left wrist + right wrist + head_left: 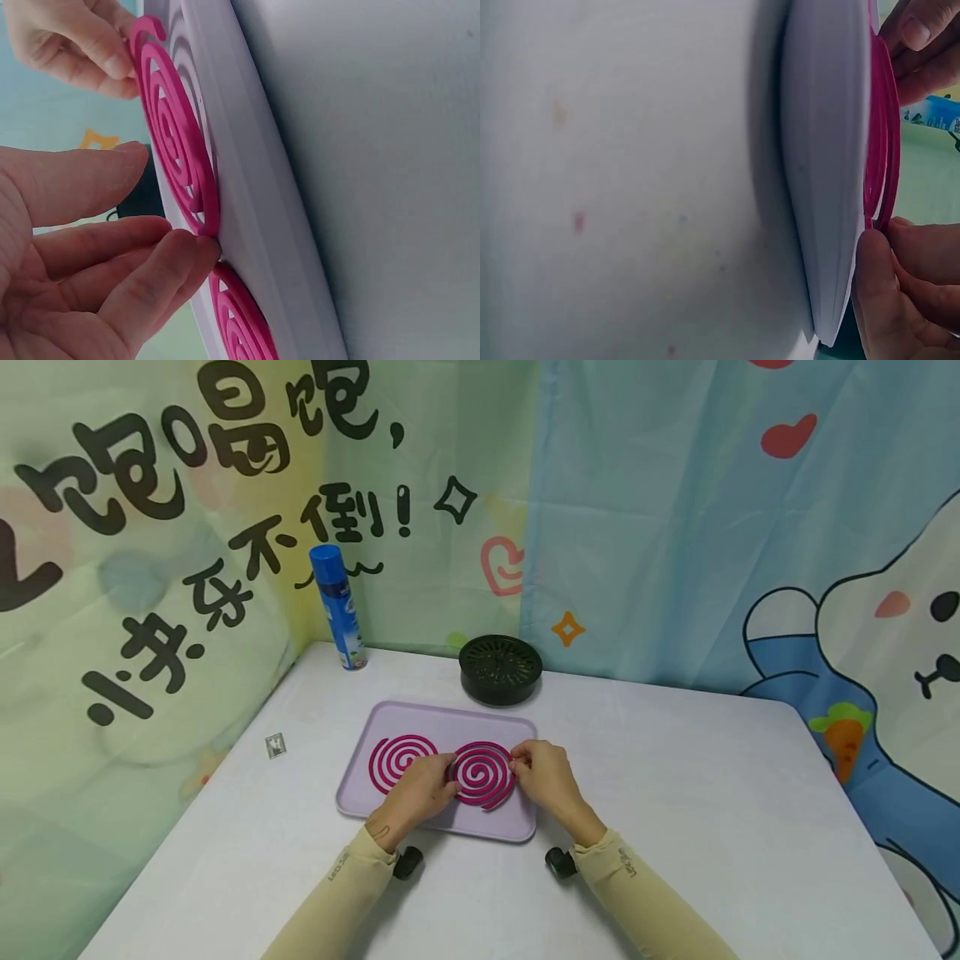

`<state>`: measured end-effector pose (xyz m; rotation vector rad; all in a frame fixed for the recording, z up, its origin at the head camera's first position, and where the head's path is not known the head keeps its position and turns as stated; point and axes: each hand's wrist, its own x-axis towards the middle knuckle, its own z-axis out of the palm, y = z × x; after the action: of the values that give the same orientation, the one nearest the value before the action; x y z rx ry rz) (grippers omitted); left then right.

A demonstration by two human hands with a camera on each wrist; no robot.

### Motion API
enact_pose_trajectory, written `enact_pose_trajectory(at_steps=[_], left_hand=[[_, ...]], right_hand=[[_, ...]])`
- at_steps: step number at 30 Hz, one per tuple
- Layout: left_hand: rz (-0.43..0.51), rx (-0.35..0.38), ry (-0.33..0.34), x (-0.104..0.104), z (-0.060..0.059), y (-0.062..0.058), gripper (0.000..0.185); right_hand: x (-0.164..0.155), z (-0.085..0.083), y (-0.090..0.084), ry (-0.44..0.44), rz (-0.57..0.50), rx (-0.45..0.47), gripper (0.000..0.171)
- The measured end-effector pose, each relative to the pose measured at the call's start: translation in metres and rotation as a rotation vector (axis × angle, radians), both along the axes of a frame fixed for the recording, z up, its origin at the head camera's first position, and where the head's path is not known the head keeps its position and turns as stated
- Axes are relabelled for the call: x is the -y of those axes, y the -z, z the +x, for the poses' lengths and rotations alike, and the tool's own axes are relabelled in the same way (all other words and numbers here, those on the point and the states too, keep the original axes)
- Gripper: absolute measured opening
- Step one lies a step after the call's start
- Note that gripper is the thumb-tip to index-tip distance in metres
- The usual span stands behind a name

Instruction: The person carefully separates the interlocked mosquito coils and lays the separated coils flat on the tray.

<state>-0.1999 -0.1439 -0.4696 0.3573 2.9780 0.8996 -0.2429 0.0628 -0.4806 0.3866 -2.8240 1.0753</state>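
Two magenta mosquito coils are at a lavender tray (442,828). My left hand (417,787) holds the near-left rim of the right-hand mosquito coil (480,774) with its fingertips; the left wrist view shows its thumb apart from the rim. At the opposite rim, my right hand (546,774) pinches the same coil between thumb and fingers. This coil stands slightly off the tray, its spiral shadow below it. The left-hand mosquito coil (381,766) lies flat, partly hidden behind my left hand.
Behind the tray stands a round black tin (501,671) with a slotted top. A blue spray can (339,607) is upright at the back left. A small silvery piece (275,745) lies left of the tray. Printed curtains (637,527) hang along the table's back and left edges.
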Motion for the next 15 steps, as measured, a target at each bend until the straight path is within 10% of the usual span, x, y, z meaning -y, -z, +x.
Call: enact_pose_trajectory(at_steps=[15], left_hand=[[-0.004,0.025,-0.031,-0.0001,-0.0002,0.0005,0.041]], right_hand=[[0.0055,0.0013,0.0017,-0.039,0.09,0.053,0.011]])
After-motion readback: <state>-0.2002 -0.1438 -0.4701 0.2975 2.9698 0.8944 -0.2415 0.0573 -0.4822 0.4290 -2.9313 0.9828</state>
